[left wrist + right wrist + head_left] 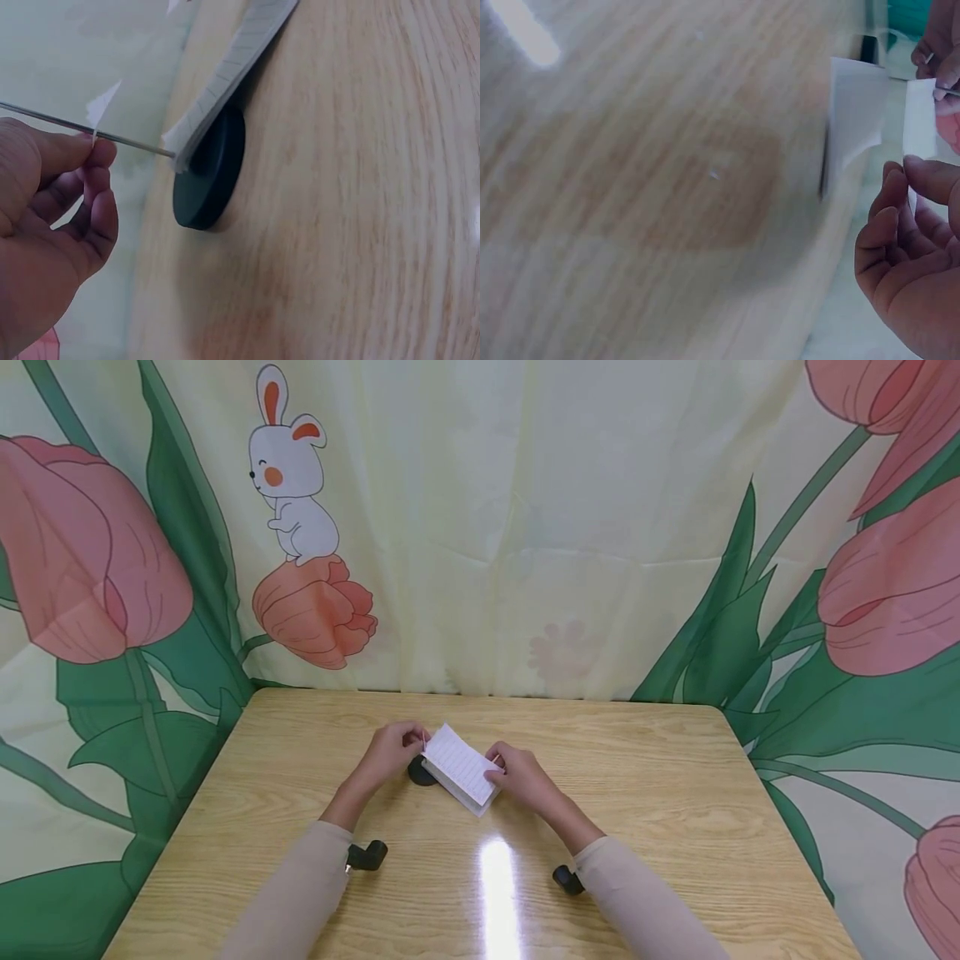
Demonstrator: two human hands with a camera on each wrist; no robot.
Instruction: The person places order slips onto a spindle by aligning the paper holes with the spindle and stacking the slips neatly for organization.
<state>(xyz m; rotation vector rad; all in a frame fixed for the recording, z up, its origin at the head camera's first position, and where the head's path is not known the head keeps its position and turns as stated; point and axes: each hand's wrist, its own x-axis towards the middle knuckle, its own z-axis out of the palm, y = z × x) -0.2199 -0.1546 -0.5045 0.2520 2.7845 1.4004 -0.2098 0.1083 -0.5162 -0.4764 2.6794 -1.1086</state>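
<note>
A thin metal spike rises from a round black base on the table. Lined white sheets lie low on the spike and cover part of the base, slanting towards the right hand. Higher up, a separate white paper stretches between both hands, with the spike passing by its left end. My left hand pinches that end between thumb and fingertips, right at the spike. My right hand pinches the other end, thumb against the fingers, beside the lined sheets.
The wooden table ends at a curtain printed with tulips and a rabbit. A tiny white scrap lies on the tabletop. Black wrist devices show at both sleeves. A bright light reflection crosses the table's front middle.
</note>
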